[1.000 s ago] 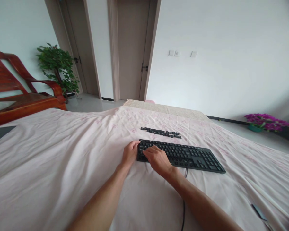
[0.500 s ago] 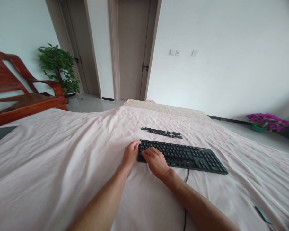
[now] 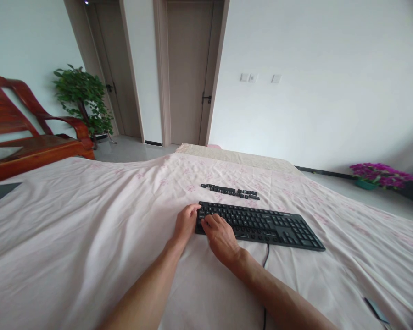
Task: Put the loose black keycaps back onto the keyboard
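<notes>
A black keyboard (image 3: pixel 271 224) lies flat on the pink cloth, and the front rows toward its left show gaps where keycaps are off. My left hand (image 3: pixel 186 222) holds its left end, thumb on the top corner, the other fingers largely hidden along the side. Over the lower left keys is my right hand (image 3: pixel 220 236), its fingers curled together and touching the keyboard. Whatever may be between those fingertips is hidden. Just beyond the keyboard sit several loose keycaps (image 3: pixel 229 190) in rough rows, among them a long space bar.
The wrinkled cloth (image 3: pixel 72 238) covers the surface under everything. A cable (image 3: pixel 266 256) runs from the keyboard toward me, under my right forearm. A thin dark flat object (image 3: pixel 375 310) lies at the lower right, a dark slab (image 3: pixel 0 193) at the left edge.
The view has shifted slightly. My right hand's fingers have drawn a little closer together over the lower left keys; my left hand keeps its hold on the keyboard's end.
</notes>
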`<state>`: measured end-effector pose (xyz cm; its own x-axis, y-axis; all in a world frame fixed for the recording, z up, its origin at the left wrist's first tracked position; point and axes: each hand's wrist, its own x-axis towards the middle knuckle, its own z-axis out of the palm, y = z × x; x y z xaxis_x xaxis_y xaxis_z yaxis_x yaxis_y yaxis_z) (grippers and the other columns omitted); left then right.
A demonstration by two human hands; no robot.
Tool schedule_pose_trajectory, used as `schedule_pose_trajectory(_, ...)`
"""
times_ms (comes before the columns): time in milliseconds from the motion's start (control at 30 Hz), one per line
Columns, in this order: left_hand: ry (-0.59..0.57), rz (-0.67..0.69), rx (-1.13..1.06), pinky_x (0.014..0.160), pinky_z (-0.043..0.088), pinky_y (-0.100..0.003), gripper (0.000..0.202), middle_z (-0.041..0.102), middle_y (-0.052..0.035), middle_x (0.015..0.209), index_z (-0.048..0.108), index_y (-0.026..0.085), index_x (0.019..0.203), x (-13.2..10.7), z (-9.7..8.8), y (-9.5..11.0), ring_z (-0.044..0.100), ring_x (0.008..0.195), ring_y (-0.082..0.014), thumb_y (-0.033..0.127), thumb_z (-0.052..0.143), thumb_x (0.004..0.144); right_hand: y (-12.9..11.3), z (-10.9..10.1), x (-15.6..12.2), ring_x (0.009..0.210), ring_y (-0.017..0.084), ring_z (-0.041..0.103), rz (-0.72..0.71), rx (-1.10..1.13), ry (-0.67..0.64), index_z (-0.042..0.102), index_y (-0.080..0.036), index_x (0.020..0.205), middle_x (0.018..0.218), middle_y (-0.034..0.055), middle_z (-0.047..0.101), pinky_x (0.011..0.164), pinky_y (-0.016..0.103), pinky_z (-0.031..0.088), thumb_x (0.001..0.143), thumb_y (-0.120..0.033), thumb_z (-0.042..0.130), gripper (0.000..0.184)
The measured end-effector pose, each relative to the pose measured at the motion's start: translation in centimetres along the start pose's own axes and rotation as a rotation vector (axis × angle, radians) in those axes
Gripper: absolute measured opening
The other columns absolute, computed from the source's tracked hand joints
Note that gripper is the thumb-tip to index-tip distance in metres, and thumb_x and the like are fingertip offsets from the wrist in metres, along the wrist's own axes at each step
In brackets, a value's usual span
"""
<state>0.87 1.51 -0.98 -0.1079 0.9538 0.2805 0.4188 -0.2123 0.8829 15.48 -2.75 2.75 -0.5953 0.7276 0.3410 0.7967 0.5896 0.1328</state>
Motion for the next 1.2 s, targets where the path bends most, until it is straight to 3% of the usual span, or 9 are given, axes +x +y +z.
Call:
schedule_pose_trajectory(433, -0.003, 0.020, -0.046, 0.098, 0.043, -0.030, 0.032, 0.068, -0.0051, 0.110, 0.067, 0.019, 0.103, 0.0, 0.3, -0.7, 0.061, 0.105, -0.0164, 0.017, 0.042, 0.083, -0.3, 0.4, -0.3, 0.083, 0.020, 0.047, 0.017, -0.049, -0.011, 0.062, -0.017, 0.093, 0.092, 0.0062, 0.056, 0.069, 0.035, 0.036, 0.093, -0.015, 0.039, 0.023)
schedule_pose_trajectory(567, 0.006, 0.012, -0.043, 0.096, 0.044, -0.030, 0.031, 0.069, -0.0051, 0.108, 0.067, 0.020, 0.102, 0.1, 0.4, -0.7, 0.061, 0.104, -0.0165, 0.018, 0.042, 0.083, 0.1, -0.2, -0.3, 0.085, 0.019, 0.049, 0.046, 0.050, -0.020, 0.066, -0.019, 0.092, 0.093, 0.0062, 0.058, 0.072, 0.031, 0.038, 0.091, -0.016, 0.041, 0.025)
schedule_pose_trajectory(733, 0.022, -0.032, -0.056, 0.091, 0.046, -0.030, 0.030, 0.070, -0.0046, 0.105, 0.067, 0.020, 0.101, 0.3, 0.7, -0.9, 0.063, 0.098, -0.0166, 0.020, 0.042, 0.084, 3.6, -0.7, 0.8, 0.088, 0.014, 0.052, 0.201, 0.268, 0.032, 0.068, -0.028, 0.108, 0.098, 0.0032, 0.061, 0.079, 0.024, 0.040, 0.090, -0.012, 0.040, 0.037)
schedule_pose_trajectory(900, 0.019, -0.020, -0.076, 0.093, 0.045, -0.030, 0.030, 0.069, -0.0046, 0.106, 0.067, 0.020, 0.102, 0.2, 0.6, -0.6, 0.063, 0.100, -0.0167, 0.018, 0.044, 0.083, 8.7, 0.6, 4.1, 0.097, 0.017, 0.052, 0.449, 0.193, 0.054, 0.070, -0.028, 0.106, 0.105, 0.0044, 0.063, 0.085, 0.025, 0.038, 0.089, -0.017, 0.044, 0.033)
schedule_pose_trajectory(1033, 0.016, -0.026, -0.063, 0.093, 0.045, -0.031, 0.032, 0.070, -0.0053, 0.106, 0.067, 0.019, 0.102, 0.1, 0.3, -0.2, 0.063, 0.100, -0.0173, 0.017, 0.043, 0.082, 11.0, 2.0, 7.3, 0.100, 0.019, 0.049, 0.453, 0.106, -0.024, 0.071, -0.030, 0.103, 0.108, 0.0040, 0.062, 0.084, 0.027, 0.036, 0.089, -0.025, 0.048, 0.027)
schedule_pose_trajectory(1200, 0.024, -0.043, -0.061, 0.094, 0.045, -0.030, 0.031, 0.070, -0.0049, 0.106, 0.068, 0.020, 0.102, 0.2, 0.4, -0.4, 0.063, 0.101, -0.0173, 0.018, 0.044, 0.081, 11.7, 3.3, 10.4, 0.104, 0.022, 0.046, 0.439, 0.003, -0.099, 0.072, -0.026, 0.097, 0.111, 0.0084, 0.060, 0.084, 0.029, 0.034, 0.090, -0.028, 0.046, 0.028)
